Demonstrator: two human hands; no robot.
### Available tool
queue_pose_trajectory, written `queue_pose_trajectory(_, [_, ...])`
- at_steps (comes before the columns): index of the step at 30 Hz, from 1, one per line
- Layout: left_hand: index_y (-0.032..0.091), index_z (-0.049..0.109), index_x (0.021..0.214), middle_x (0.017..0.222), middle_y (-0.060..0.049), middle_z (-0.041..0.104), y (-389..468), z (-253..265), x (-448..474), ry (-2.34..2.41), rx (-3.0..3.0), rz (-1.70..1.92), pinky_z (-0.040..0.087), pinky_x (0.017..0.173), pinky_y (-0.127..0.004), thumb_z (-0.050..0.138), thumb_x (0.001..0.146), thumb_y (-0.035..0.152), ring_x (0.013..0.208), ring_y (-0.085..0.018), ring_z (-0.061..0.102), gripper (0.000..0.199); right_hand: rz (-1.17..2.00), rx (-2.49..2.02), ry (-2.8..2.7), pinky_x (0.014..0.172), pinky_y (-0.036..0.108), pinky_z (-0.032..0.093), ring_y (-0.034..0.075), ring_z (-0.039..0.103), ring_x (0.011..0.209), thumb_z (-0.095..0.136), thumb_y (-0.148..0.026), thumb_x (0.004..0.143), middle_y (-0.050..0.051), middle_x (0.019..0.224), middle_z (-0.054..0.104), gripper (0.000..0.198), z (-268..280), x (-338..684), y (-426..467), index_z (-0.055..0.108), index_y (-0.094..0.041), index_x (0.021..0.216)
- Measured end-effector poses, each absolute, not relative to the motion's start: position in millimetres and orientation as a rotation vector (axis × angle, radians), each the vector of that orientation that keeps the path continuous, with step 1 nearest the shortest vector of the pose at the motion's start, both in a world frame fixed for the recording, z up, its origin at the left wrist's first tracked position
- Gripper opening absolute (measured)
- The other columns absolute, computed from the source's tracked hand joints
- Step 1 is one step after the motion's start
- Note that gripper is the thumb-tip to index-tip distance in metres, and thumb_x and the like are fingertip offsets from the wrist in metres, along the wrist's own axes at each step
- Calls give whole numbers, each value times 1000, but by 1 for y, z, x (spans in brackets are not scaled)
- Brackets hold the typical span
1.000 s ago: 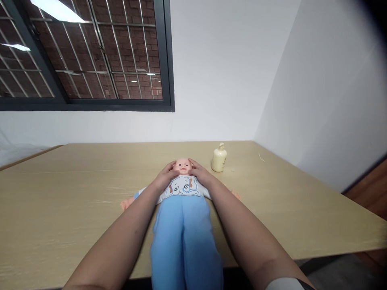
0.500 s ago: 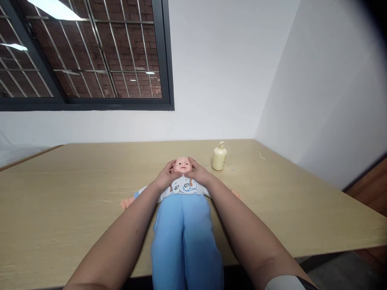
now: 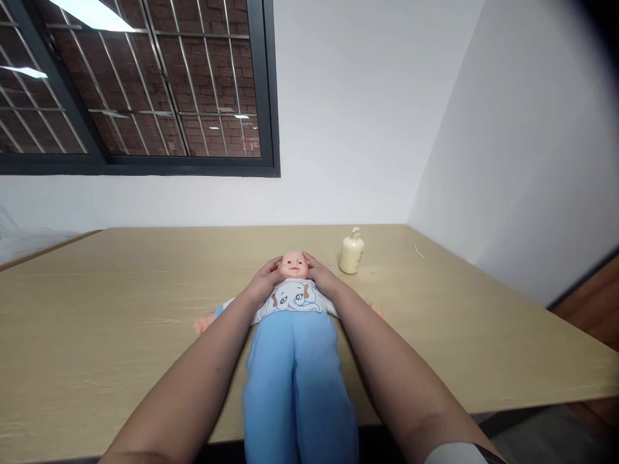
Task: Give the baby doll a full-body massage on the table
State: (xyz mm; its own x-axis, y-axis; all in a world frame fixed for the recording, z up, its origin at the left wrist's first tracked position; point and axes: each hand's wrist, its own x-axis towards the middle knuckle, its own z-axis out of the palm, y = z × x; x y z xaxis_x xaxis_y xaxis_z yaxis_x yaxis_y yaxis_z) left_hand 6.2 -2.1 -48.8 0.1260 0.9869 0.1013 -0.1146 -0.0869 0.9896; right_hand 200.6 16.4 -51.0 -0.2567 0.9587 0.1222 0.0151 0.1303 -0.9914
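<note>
A baby doll in a white shirt with an elephant face and light blue trousers lies on its back, its legs toward me. Against one side of its head, at the picture's left, my left hand is cupped. My right hand curves round the opposite side, so the head is held between both palms. The doll's face shows between my fingers. Its arms stretch out sideways beneath my forearms, with the small hands showing beyond them.
The wooden table meets a white wall at the back. Behind the doll to the right stands a cream pump bottle. A thin pale strip lies farther right. A barred window is at the upper left.
My thumbs have drawn outward from beneath the doll's chin to the sides of its head. The doll and the bottle stay in place; the view has shifted slightly.
</note>
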Motion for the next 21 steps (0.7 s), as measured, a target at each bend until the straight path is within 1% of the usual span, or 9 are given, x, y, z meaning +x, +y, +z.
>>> queue_pose_trajectory(2, [17, 57, 129, 122, -14, 66, -1, -49, 6, 950, 1175, 1247, 51, 90, -41, 71, 64, 23, 103, -28, 66, 67, 1305, -1013, -1460, 106, 42, 41, 24, 55, 123, 58, -25, 72, 3, 138, 57, 81, -50, 201, 17, 36, -26, 149])
queue_pose_trajectory(4, [18, 57, 129, 126, -14, 64, -2, -49, 5, 940, 1186, 1243, 51, 90, -42, 74, 62, 21, 104, -29, 66, 70, 1287, -1033, -1474, 109, 42, 38, 24, 53, 126, 58, -31, 75, 3, 141, 54, 78, -47, 202, 14, 35, -25, 150])
queue_pose_trajectory(5, [19, 56, 131, 130, -14, 61, -3, -48, 4, 945, 1223, 1232, 51, 91, -42, 76, 61, 21, 106, -29, 65, 72, 1270, -1047, -1499, 110, 41, 37, 24, 51, 129, 60, -34, 76, 3, 144, 51, 79, -45, 203, 11, 34, -25, 150])
queue_pose_trajectory(7, [23, 53, 133, 135, -13, 57, -5, -47, 4, 996, 1307, 1212, 51, 91, -42, 79, 62, 24, 111, -29, 63, 76, 1242, -1078, -1567, 111, 40, 37, 25, 49, 131, 70, -40, 73, 6, 149, 45, 91, -40, 205, 5, 28, -25, 153])
queue_pose_trajectory(9, [24, 50, 136, 135, -14, 56, -6, -46, 5, 1056, 1358, 1195, 51, 91, -41, 82, 62, 27, 113, -30, 61, 80, 1230, -1108, -1629, 108, 41, 40, 27, 50, 129, 79, -42, 66, 9, 150, 44, 107, -36, 206, 0, 21, -25, 155])
queue_pose_trajectory(11, [22, 47, 137, 133, -16, 58, -7, -45, 7, 1079, 1367, 1179, 52, 88, -41, 84, 62, 29, 112, -30, 62, 84, 1225, -1125, -1660, 106, 43, 42, 29, 53, 126, 82, -42, 63, 11, 148, 45, 113, -33, 206, -3, 17, -25, 155])
queue_pose_trajectory(15, [22, 43, 140, 131, -18, 58, -6, -44, 7, 1092, 1377, 1144, 54, 84, -40, 85, 61, 29, 109, -31, 64, 89, 1227, -1126, -1652, 104, 44, 44, 31, 55, 123, 84, -39, 60, 11, 146, 47, 115, -32, 206, -1, 19, -26, 155])
queue_pose_trajectory(21, [25, 43, 142, 131, -14, 59, -5, -45, 5, 1187, 1427, 1116, 53, 85, -37, 82, 66, 27, 108, -29, 64, 85, 1229, -1145, -1647, 104, 44, 44, 32, 53, 126, 83, -36, 59, 10, 147, 47, 115, -34, 206, 1, 19, -27, 155])
